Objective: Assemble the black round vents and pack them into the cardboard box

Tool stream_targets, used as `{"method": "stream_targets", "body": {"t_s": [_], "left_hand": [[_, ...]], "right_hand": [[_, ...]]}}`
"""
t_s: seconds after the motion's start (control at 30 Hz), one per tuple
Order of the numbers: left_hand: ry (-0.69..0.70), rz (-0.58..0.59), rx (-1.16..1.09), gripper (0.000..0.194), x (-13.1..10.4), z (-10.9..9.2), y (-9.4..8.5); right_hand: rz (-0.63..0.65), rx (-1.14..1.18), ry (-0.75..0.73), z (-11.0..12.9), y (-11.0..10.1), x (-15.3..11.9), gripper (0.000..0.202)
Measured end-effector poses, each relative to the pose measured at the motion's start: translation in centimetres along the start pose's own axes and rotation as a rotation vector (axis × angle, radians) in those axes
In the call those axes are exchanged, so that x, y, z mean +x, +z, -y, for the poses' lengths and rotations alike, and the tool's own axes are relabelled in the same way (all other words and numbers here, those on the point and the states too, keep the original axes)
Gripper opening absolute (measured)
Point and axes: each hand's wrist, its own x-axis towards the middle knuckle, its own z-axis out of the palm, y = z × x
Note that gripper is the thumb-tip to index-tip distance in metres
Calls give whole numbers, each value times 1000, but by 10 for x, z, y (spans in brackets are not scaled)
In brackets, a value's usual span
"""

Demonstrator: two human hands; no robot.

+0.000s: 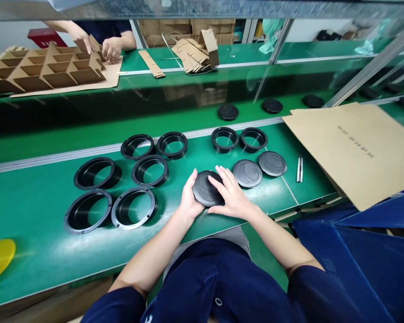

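Over the green table's (37, 202) near edge, the left hand (189, 197) grips a black disc (205, 190) — the right hand (234, 195), fingers spread, touching its face — two more discs (247, 173) lying just beside.

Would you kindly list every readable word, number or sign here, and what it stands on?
No text is clear enough to quote.
Right-hand cardboard: printed line, too blurred to read.
Red box: white marks, too small.
Shirt: white mark at the bottom edge, unreadable.
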Motion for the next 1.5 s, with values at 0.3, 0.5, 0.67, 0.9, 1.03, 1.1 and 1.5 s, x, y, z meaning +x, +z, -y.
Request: {"method": "stream_targets", "body": {"t_s": [0.3, 0.5, 0.67, 0.9, 1.03, 1.1, 1.5], "left_hand": [[-1, 86, 45, 62, 1, -17, -9], [-20, 113, -4, 48, 0, -21, -19], [-22, 68, -46, 40, -2, -23, -18], [-58, 27, -67, 37, -6, -26, -15], [-64, -21, -86, 34, -6, -27, -15], [-76, -40, -90, 31, -4, -26, -16], [-25, -137, -36, 11, 9, -31, -33]], "right_hand": [[-67, -116, 322, -88, -44, 105, 109], [61, -279, 457, -142, -40, 146, 101], [148, -345, 497, -125, -44, 150, 95], [12, -328, 414, -106, -36, 167, 80], [208, -220, 466, -135, -16, 174, 74], [67, -177, 579, -160, -28, 194, 60], [-309, 461, 1097, -235, -64, 273, 33]]}}
